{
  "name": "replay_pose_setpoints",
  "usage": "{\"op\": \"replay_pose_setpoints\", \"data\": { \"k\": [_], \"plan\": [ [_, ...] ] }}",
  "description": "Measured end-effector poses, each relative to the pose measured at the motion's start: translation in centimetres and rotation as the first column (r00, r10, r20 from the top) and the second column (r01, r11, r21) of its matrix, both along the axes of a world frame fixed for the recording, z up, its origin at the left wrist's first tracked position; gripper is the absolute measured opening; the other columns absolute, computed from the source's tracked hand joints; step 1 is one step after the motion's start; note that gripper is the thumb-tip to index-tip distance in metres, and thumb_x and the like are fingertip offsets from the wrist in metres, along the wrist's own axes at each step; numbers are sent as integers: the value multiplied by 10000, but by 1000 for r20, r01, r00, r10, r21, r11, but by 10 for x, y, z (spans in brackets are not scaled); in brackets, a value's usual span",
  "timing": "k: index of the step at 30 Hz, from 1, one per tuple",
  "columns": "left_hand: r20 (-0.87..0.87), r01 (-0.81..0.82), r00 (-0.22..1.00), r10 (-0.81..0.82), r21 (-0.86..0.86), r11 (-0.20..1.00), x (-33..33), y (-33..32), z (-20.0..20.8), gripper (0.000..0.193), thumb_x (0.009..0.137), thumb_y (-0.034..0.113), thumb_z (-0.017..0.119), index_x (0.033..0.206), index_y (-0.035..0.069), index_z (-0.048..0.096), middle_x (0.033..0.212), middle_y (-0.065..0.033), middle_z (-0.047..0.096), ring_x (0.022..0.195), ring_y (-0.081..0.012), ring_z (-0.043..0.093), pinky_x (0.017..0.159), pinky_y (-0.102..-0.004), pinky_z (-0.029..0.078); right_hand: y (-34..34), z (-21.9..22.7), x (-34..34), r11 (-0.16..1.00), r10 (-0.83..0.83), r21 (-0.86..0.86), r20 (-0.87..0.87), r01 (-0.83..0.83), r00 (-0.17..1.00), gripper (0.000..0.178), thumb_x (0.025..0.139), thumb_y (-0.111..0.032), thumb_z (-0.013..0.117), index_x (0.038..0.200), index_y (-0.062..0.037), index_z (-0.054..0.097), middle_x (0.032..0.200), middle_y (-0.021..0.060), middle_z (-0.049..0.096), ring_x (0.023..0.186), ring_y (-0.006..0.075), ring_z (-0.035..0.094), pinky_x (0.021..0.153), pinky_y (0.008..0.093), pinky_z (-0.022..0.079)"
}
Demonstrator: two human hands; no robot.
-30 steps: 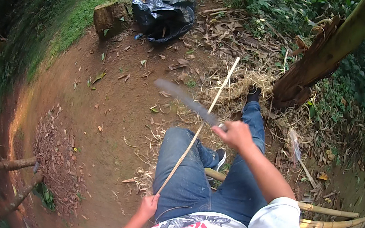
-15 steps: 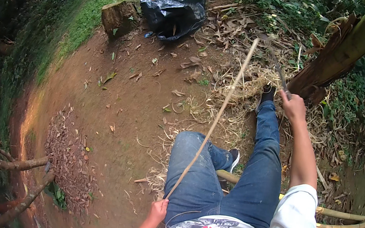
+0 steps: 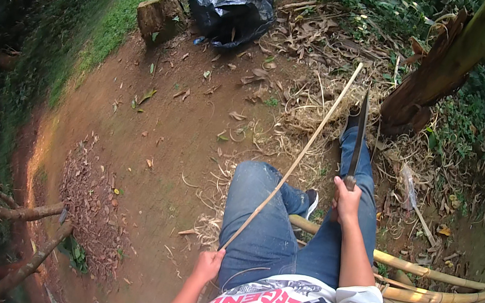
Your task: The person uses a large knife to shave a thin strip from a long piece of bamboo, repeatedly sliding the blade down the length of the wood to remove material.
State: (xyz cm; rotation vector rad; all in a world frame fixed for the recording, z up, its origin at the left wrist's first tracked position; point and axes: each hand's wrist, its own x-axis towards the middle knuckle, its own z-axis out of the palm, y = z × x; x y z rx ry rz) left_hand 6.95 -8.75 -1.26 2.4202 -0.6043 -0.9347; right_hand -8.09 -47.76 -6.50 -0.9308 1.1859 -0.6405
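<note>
My left hand is closed around the near end of a long, thin bamboo strip. The strip slants up and away to the right, passing over my left thigh. My right hand grips the handle of a machete above my right leg. Its dark blade points away from me, to the right of the strip and apart from it. Pale curled shavings lie in a heap around my right foot.
A bamboo seat with poles and a woven panel is under me and to my right. A leaning trunk stands at the far right. Far ahead are a black plastic bag and a stump. Branches reach in at left.
My right hand has drawn the machete back toward me and leftward, so the blade now shows plainly. The strip's far end has swung a little to the right; my left hand has barely moved.
</note>
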Motion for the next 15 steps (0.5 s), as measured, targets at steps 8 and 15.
{"op": "replay_pose_setpoints", "data": {
  "k": [8, 15],
  "plan": [
    [-5, -14, 1000, 14, -81, 997, -4, 0, 8, 562, 964, 452, 487, 718, -51, 540, 588, -229, 485, 526, -298, 471, 547, -421, 398, -15, 68, -4, 999, -40, -2, 373, 43, 927, 221, 874, -163, 681, 754, -102, 506, 517, -19, 431, 390, 100, 410, 398, 267, 359],
    [-163, 41, 985, -50, -57, 998, 14, 21, 6, 567, 998, 437, 462, 649, -10, 473, 560, -6, 387, 573, -127, 351, 515, -343, 331, -3, 67, -9, 790, 517, -264, -197, -553, 833, 196, 830, -192, 740, 842, -28, 633, 639, 0, 601, 548, 110, 538, 545, 285, 455]
  ]
}}
